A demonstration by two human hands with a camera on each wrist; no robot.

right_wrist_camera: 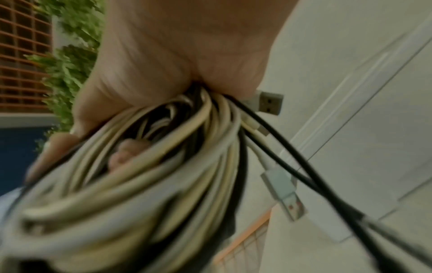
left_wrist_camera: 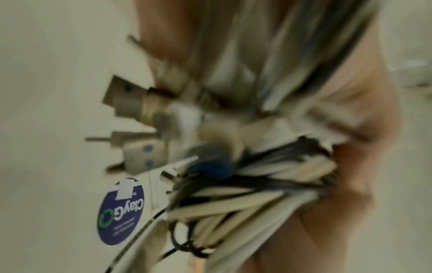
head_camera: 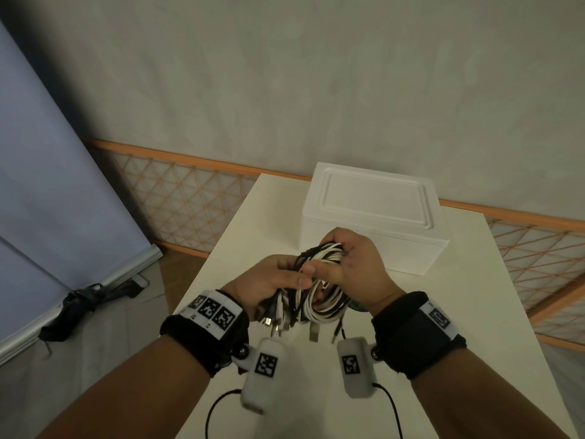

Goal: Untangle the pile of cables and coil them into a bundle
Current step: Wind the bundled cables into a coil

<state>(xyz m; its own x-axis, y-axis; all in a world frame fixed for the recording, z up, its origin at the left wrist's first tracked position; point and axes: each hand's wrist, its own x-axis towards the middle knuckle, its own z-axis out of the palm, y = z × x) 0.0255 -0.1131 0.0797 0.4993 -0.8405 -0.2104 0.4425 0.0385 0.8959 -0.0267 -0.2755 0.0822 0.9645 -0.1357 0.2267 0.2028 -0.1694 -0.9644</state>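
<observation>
White-black cables (head_camera: pixel 319 280) — both hands curled round.

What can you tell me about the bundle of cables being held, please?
The bundle of cables is a mix of white and black cords wound into loose loops, smooth and rubbery looking. Both hands grip it above the white table: the left hand beside the right hand. Several loose ends hang below, ending in metal USB plugs. It is coiled but not tied.
</observation>
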